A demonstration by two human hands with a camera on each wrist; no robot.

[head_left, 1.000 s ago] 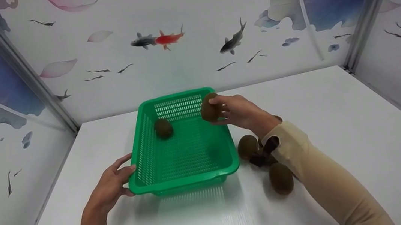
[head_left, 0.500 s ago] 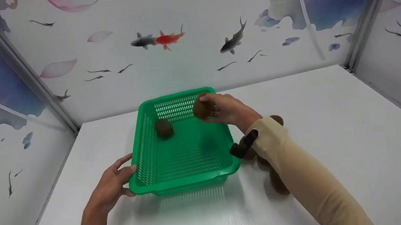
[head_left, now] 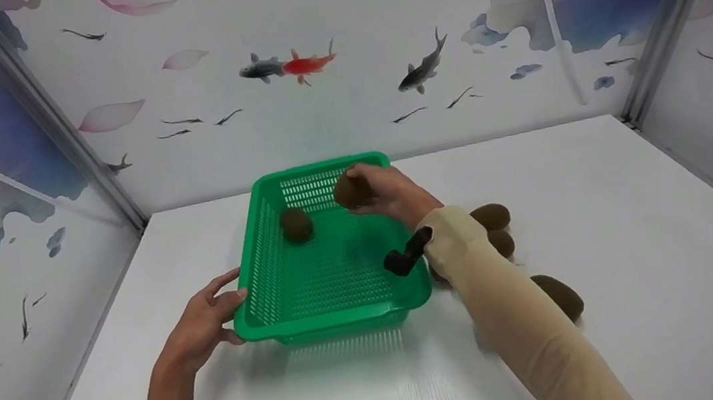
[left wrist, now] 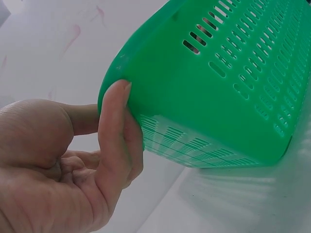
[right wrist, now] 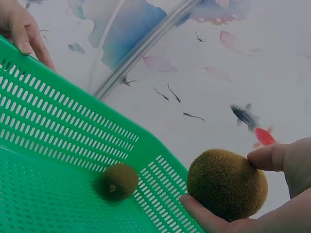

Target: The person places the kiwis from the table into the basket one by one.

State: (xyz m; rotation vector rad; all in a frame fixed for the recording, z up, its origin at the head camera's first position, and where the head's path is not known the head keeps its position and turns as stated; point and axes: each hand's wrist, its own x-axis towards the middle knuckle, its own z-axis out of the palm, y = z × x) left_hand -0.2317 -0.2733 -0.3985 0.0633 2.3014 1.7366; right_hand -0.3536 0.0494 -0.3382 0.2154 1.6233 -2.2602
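The right sleeve (head_left: 512,303), cut off at the head view's bottom, partly hides the tabletop kiwis (head_left: 560,297).

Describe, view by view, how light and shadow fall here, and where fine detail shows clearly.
Head view: soft shadow beneath the green basket, pale glare on the white tabletop near the picture's bottom; left wrist view: faint streaks of light within the basket's shadow on the tabletop; right wrist view: rather muted light, yet the fuzz on the held kiwifruit reads clearly.
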